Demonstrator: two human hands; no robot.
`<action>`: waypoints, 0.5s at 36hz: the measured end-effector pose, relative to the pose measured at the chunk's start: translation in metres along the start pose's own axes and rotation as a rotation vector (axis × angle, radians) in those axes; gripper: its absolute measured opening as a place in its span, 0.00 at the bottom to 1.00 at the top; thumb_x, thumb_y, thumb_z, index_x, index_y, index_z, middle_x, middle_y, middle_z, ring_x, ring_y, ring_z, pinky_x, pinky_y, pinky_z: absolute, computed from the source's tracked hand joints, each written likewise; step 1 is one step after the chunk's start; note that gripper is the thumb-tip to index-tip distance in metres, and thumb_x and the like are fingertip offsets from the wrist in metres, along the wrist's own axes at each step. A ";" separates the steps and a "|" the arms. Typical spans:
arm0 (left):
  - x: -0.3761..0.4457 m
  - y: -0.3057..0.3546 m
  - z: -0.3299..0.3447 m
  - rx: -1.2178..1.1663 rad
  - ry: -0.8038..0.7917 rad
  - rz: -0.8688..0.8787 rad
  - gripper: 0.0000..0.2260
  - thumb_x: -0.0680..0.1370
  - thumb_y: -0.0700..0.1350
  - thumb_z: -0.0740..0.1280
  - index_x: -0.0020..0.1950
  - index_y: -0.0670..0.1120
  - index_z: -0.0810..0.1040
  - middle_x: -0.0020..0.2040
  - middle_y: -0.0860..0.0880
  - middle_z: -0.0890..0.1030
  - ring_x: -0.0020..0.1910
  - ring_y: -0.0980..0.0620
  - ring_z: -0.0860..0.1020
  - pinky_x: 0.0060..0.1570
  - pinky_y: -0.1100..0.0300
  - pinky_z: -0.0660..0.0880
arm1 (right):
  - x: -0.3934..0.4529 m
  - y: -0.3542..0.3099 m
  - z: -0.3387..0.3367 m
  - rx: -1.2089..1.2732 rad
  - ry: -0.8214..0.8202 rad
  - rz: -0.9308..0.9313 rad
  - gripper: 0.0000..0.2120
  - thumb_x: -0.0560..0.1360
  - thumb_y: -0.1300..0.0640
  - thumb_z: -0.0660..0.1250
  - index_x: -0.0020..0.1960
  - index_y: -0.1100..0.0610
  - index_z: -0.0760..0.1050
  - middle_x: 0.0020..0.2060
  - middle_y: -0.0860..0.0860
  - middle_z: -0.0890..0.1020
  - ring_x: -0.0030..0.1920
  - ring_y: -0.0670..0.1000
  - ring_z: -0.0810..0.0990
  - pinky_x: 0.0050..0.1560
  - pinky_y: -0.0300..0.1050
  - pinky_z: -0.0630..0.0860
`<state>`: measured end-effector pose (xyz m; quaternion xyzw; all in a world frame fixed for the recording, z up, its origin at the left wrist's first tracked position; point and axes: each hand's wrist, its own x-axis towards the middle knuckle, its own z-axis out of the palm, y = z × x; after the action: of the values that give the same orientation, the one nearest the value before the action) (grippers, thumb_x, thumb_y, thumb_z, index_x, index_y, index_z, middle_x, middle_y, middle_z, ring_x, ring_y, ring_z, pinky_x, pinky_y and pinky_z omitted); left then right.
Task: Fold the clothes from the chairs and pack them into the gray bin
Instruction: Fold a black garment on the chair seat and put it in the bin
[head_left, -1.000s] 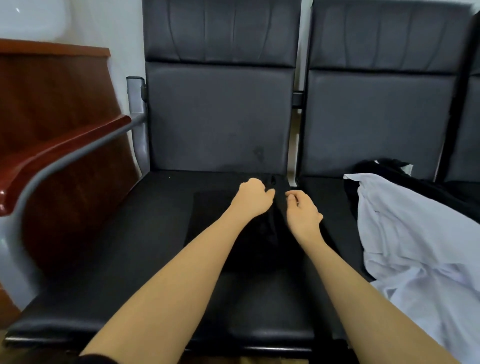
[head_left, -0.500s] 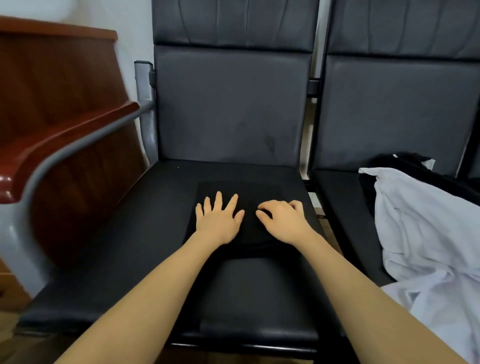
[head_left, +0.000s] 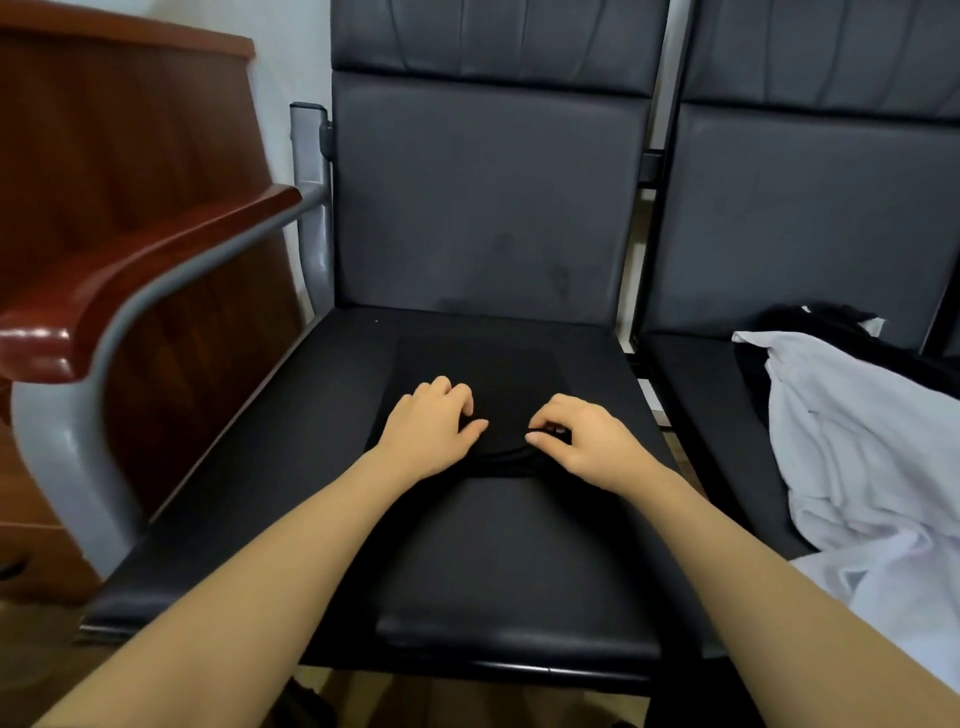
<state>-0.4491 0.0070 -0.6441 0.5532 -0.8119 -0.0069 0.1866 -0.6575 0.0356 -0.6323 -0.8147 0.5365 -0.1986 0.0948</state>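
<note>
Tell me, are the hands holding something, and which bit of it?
Yes. Both the left hand and right hand pinch the folded black garment at its near edge, which bunches up between them.

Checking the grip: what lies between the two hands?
In the head view, only bunched black garment spans from left hand to right hand; both pinch it.

My hands cover the near edge of the black garment (head_left: 478, 364), and its outline fades into the dark seat (head_left: 311, 415). The right edge cuts off the white garment (head_left: 857, 441), which hides most of the black clothes (head_left: 815, 319) behind.
</note>
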 end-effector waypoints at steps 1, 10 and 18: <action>-0.001 0.000 -0.002 0.014 -0.026 -0.002 0.15 0.79 0.57 0.60 0.56 0.48 0.73 0.53 0.50 0.72 0.52 0.50 0.73 0.49 0.59 0.68 | -0.001 -0.002 0.000 -0.030 0.009 -0.003 0.10 0.78 0.49 0.63 0.54 0.52 0.78 0.48 0.45 0.76 0.49 0.45 0.74 0.46 0.39 0.68; -0.011 0.003 -0.015 0.081 -0.144 0.016 0.17 0.80 0.57 0.57 0.65 0.50 0.69 0.59 0.48 0.72 0.57 0.47 0.72 0.51 0.58 0.68 | -0.010 -0.014 -0.012 -0.181 0.090 -0.007 0.10 0.80 0.54 0.60 0.56 0.55 0.78 0.50 0.48 0.78 0.51 0.49 0.77 0.42 0.39 0.65; -0.006 0.003 -0.031 -0.046 -0.331 -0.032 0.14 0.80 0.57 0.58 0.59 0.51 0.74 0.51 0.52 0.76 0.50 0.51 0.75 0.44 0.57 0.71 | 0.002 -0.035 -0.012 -0.240 0.060 0.278 0.25 0.80 0.41 0.54 0.32 0.56 0.68 0.37 0.52 0.77 0.39 0.53 0.77 0.36 0.44 0.65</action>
<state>-0.4407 0.0193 -0.6165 0.5528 -0.8223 -0.1196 0.0626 -0.6322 0.0490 -0.6081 -0.7319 0.6664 -0.1423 0.0075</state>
